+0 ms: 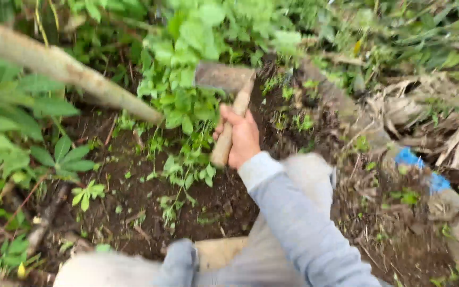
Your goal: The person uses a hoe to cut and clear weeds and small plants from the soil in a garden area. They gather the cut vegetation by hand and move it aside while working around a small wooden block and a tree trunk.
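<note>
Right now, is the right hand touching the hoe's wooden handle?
Touching. The head view shows the right hand with its fingers wrapped around the wooden handle of the hoe, no gap between them.

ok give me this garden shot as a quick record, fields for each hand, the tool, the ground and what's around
right hand: wrapped around the wooden handle of a hoe
tool: hoe, metal blade down among green weeds
left hand: hidden; only a grey sleeve shows at the bottom edge
ground: dark bare soil with small seedlings
around: pale slanted trunk upper left, dry leaves and a blue scrap on the right
</note>
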